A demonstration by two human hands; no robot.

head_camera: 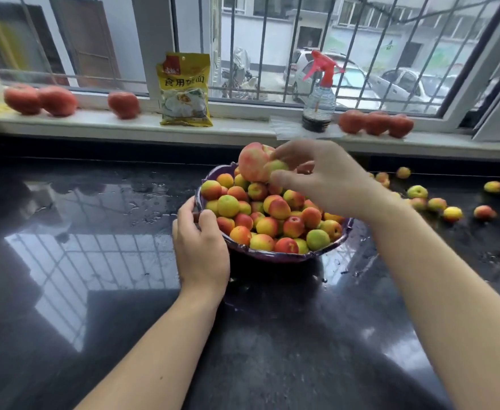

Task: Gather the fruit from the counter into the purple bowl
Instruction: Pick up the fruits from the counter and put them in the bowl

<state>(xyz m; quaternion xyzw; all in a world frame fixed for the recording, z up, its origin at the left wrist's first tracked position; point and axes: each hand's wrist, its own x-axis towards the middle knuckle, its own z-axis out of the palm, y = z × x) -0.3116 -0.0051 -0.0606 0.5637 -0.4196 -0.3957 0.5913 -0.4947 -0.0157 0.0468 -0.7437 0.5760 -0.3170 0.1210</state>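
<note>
I am steadying the purple bowl [272,255] at frame centre on the black counter [95,261] while I am setting fruit on its heap.

My left hand [201,247] is curling its grip round the bowl's left rim. My right hand [325,179], above the heap, is pinching a small greenish fruit [276,167] beside a large pink peach [253,162]. Loose fruit [417,192] is lying scattered at the right of the frame. A yellow packet [185,90] and a spray bottle [319,96] are standing on the windowsill [124,125].
</note>
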